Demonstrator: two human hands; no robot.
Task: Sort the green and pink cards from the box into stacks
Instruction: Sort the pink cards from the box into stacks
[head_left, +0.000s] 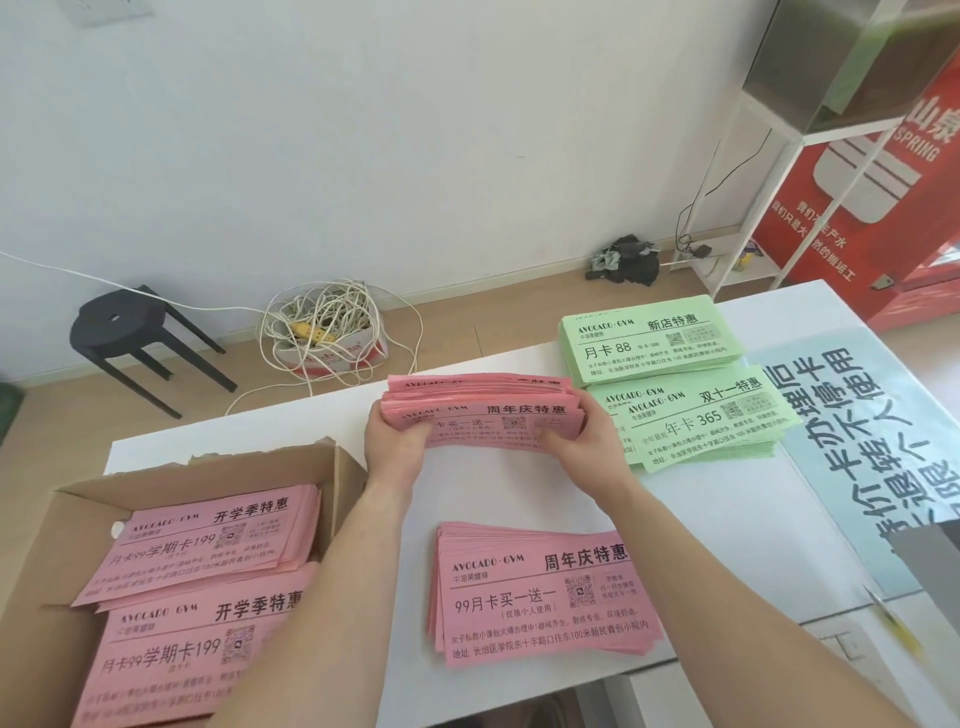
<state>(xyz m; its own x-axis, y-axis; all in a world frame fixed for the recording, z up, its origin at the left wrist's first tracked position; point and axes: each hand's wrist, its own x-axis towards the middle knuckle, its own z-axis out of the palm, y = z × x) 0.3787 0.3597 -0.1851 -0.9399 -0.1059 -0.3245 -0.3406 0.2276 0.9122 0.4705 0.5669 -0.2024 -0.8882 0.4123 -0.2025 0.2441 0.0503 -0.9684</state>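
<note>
- pink bundle (483, 410): thick wad of thin paper cards, held over the far middle of the white table (498, 493), just beside the green stacks. Can't tell if its lower edge touches the table.
- handling, my guess: each card is light and floppy, but the wad has some heft. The sheets look smooth, so they'd slide and fan. The far edge is already splayed.
- best hold, as I judge it: both short ends, thumbs on top and fingers under, squeezed so the wad stays square. Not fragile, though the corners would crease.
- left hand (397, 439): curled round the wad's left end, thumb pressed on the top card, fingers mostly hidden underneath.
- right hand (579, 436): wrapped round the right end, thumb on the top face, fingertips hooked over the far corner.
- both forearms reach forward from the near edge and angle in toward each other, wrists fairly straight.
- cardboard box (343, 478): near left, with pink cards (208, 545) inside in two overlapping piles, so sorting looks unfinished.
- near pink stack (540, 587): lies flat between the forearms, slightly fanned.
- far green stack (649, 338) and near green stack (701, 421): on the right, touching, the nearer one untidy.
</note>
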